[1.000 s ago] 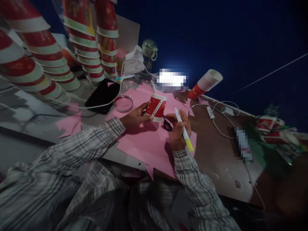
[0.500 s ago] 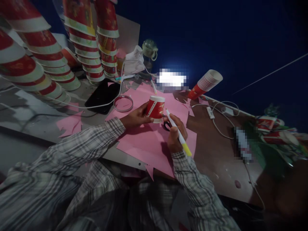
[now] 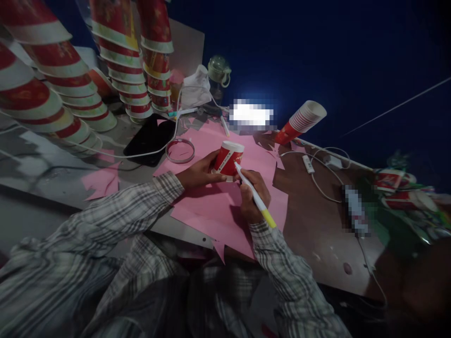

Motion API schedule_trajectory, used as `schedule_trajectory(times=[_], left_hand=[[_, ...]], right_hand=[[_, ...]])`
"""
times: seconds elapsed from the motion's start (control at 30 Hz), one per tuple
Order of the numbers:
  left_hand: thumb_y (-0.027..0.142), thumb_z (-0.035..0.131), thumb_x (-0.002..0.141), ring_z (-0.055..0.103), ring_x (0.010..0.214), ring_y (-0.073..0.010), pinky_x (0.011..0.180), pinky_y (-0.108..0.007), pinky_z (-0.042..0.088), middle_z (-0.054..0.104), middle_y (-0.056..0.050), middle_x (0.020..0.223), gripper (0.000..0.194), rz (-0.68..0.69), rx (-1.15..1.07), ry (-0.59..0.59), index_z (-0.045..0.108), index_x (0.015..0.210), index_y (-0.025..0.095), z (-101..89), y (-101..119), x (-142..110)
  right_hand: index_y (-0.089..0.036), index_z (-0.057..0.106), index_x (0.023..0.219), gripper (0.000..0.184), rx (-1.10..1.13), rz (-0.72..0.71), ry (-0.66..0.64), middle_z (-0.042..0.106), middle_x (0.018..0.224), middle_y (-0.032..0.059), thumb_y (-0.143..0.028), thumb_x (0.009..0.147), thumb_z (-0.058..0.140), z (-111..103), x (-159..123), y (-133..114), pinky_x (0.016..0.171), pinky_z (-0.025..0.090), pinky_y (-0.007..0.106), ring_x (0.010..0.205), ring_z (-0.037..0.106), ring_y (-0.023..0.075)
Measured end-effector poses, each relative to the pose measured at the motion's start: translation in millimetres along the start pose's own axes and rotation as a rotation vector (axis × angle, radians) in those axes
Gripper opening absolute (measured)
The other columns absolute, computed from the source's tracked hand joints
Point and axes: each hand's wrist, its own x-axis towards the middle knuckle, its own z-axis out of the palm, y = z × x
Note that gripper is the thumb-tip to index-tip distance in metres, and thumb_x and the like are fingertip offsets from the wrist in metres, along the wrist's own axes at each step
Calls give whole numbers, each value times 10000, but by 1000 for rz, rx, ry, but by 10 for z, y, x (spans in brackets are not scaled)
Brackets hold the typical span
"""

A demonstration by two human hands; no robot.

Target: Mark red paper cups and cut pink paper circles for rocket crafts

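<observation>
A red and white paper cup is gripped by my left hand, thumb along its lower front and fingers behind it. The cup leans slightly, its printed white strip facing me. My right hand is closed round a white felt-tip pen with a yellow end. The pen's tip reaches the right part of the cup's wall and seems to touch it. Beneath both hands lie pink paper sheets on the table.
Tall stacks of red and white cups rise at the left, near a black phone. A roll of tape lies on the pink paper. Another cup stack leans at the back right. White cables cross the brown tabletop.
My right hand has moved left and brought the pen's tip up to the cup. The cup has turned and shifted a little in my left hand.
</observation>
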Motion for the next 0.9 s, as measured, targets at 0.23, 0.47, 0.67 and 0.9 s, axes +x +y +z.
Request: schedule_trajectory(times=[0.23,0.47,0.67,0.9], left_hand=[[362,867,768,621,1303,-335,1092,-485,510,626,-183,1435,788,26,-3,-4,516,1449,177,9,-15,3],[358,878,754,635,1271,-318,1083,-478,518,639,-178,1414,789,20,64,13,520,1435,180,1,-36,8],[379,869,763,625,1290,-332,1087,-491,515,637,-186,1412,808,17,62,7,506,1456,175,10,-30,-12],[380,875,765,621,1309,-341,1114,-512,495,629,-188,1435,821,3,10,14,514,1473,177,10,6,-7]], right_hand=[[-271,691,1229,303,-34,87,76,738,988,51,-421,1009,548,7,32,-1,818,639,426,924,726,211],[-271,690,1236,299,-37,16,22,747,992,57,-406,1012,545,-5,21,-29,828,640,444,946,731,221],[-288,694,1244,295,9,80,34,737,1028,49,-405,1002,573,13,26,-8,831,626,424,913,718,205],[-263,690,1208,306,32,90,118,721,958,37,-443,999,557,-36,59,-9,758,629,391,828,709,180]])
